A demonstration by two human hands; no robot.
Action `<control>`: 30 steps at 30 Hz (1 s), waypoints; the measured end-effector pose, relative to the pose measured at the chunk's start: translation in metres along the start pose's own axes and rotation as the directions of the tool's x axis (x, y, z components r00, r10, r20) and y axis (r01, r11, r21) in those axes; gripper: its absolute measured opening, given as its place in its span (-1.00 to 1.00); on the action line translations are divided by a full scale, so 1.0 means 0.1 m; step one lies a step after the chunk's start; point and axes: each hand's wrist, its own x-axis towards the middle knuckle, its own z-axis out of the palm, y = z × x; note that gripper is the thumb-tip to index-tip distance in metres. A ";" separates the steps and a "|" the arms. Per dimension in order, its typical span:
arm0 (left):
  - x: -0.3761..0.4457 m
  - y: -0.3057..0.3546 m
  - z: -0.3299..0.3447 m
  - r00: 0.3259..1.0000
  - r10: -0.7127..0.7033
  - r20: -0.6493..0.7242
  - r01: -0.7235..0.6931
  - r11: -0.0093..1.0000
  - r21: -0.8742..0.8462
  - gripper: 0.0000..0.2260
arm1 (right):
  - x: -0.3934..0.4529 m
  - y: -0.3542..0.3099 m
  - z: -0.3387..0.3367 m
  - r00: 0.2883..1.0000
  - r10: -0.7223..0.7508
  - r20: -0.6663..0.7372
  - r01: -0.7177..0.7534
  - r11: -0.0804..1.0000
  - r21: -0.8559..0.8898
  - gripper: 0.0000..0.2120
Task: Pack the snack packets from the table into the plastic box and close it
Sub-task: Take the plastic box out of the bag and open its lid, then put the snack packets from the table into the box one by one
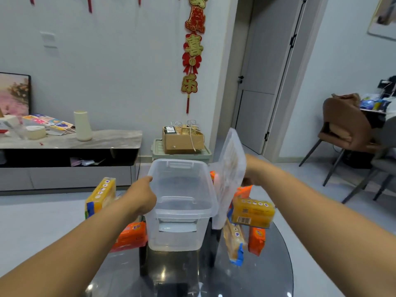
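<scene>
A clear plastic box (182, 228) stands open and empty in the middle of a round dark glass table (276, 273). My left hand (141, 197) grips the box's left rim. My right hand (248, 172) holds the clear lid (230, 174) tilted on edge just right of the box; the fingers are partly hidden behind it. Snack packets lie around the box: a yellow one (100, 196) and an orange one (130, 235) on the left, a yellow one (252, 212), an orange one (256, 241) and a yellow-and-blue one (234, 243) on the right.
A low sideboard (70, 144) with a white vase (82, 128) runs along the left wall. A cardboard box (182, 137) sits on a green bin (182, 154) behind the table. A brown chair (345, 127) stands at right, beside a door (267, 71).
</scene>
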 end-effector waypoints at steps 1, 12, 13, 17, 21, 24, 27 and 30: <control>0.01 0.00 -0.01 1.000 0.003 0.008 -0.003 1.000 0.025 -0.37 | 0.12 0.05 0.07 1.000 0.011 0.024 -0.010 0.999 -0.044 -0.92; 0.03 0.00 -0.05 0.998 0.018 0.068 -0.031 0.981 0.194 -0.45 | 0.21 0.07 0.55 0.986 0.102 0.133 -0.047 0.931 -0.363 -0.95; 0.05 -0.01 -0.05 0.998 0.019 0.056 -0.029 0.985 0.169 -0.47 | 0.24 0.07 0.55 0.992 0.088 0.092 -0.048 0.927 -0.371 -0.92; 0.17 -0.06 0.02 0.995 0.078 -0.066 -0.073 0.994 0.076 -0.54 | 0.29 0.04 0.46 0.998 0.003 -0.070 -0.022 0.960 -0.280 -0.82; 0.26 -0.08 0.12 0.971 0.193 -0.141 -0.165 0.968 0.190 -0.44 | 0.15 0.06 0.29 0.998 -0.049 -0.033 0.038 0.960 -0.276 -0.80; 0.32 -0.11 0.16 0.951 0.261 -0.169 -0.199 0.929 0.313 -0.43 | 0.03 0.15 0.11 0.996 -0.065 0.057 0.084 0.899 -0.430 -0.66; 0.37 -0.14 0.19 0.960 0.237 -0.147 -0.179 0.928 0.328 -0.47 | -0.09 0.25 -0.02 0.990 -0.037 0.136 0.124 0.685 -0.718 -0.50; 0.40 -0.13 0.20 0.978 0.170 -0.121 -0.139 0.964 0.229 -0.60 | -0.07 0.44 -0.01 0.981 0.093 0.168 0.097 0.516 -0.851 -0.36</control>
